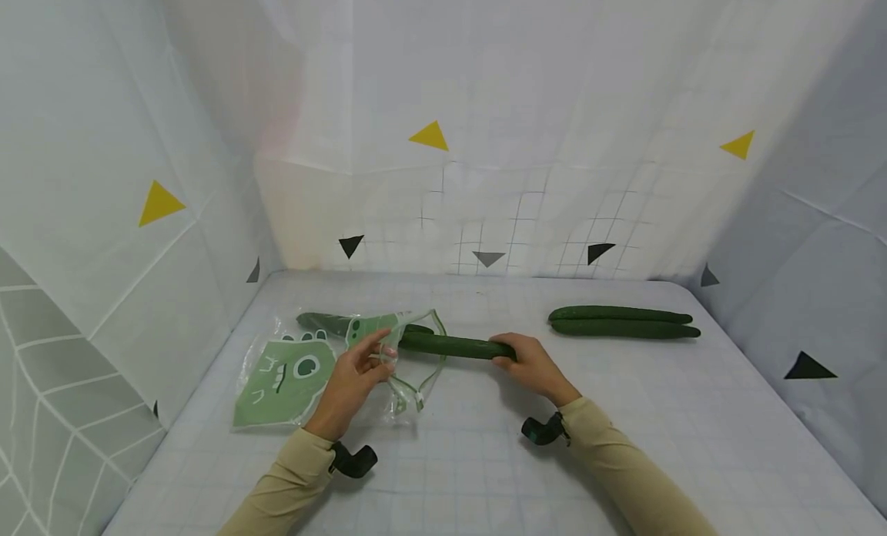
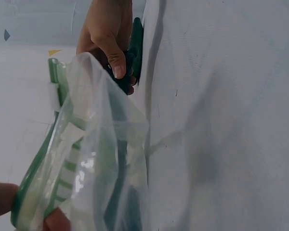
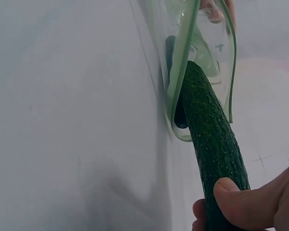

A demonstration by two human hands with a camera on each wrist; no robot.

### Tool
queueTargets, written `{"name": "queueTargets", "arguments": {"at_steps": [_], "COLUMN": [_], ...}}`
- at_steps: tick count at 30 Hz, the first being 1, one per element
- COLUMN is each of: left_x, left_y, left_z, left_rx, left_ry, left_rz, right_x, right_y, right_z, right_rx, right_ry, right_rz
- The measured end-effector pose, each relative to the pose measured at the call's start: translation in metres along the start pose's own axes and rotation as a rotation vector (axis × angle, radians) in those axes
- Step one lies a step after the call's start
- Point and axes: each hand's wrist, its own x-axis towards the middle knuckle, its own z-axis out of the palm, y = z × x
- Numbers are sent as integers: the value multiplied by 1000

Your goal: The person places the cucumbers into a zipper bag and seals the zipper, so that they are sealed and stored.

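Observation:
My right hand (image 1: 532,366) grips a dark green cucumber (image 1: 450,346) by its near end. The cucumber's far end lies within the open mouth of a clear zip bag (image 1: 284,390) printed with a green cartoon face. My left hand (image 1: 349,386) pinches the bag's green-edged rim, which the left wrist view shows between thumb and finger. Another cucumber (image 1: 322,323) lies inside the bag, partly covered by the print. In the right wrist view the bumpy held cucumber (image 3: 212,130) crosses the green zip edge (image 3: 180,67), with the inner cucumber's dark end (image 3: 181,119) beside it.
Two more cucumbers (image 1: 624,321) lie side by side at the table's back right. The table (image 1: 485,474) has a white cover with faint grid lines. White sheets with yellow and black triangles stand at the back and both sides.

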Motion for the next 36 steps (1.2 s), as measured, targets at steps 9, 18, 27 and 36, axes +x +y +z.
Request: {"name": "queueTargets", "arguments": {"at_steps": [9, 18, 27, 36], "left_x": [1, 1, 1, 1], "left_y": [-1, -1, 0, -1], "left_z": [-1, -1, 0, 0], "left_rx": [9, 13, 8, 15], "left_ry": [-8, 0, 1, -3], "left_rz": [-2, -3, -9, -21], "right_x": [6, 14, 20, 29], "right_y": [-7, -12, -21, -28], "right_z": [14, 27, 36, 46], "right_rx": [-12, -15, -10, -9], "right_ry": [11, 21, 9, -16], "right_rz": [-24, -37, -41, -20]}}
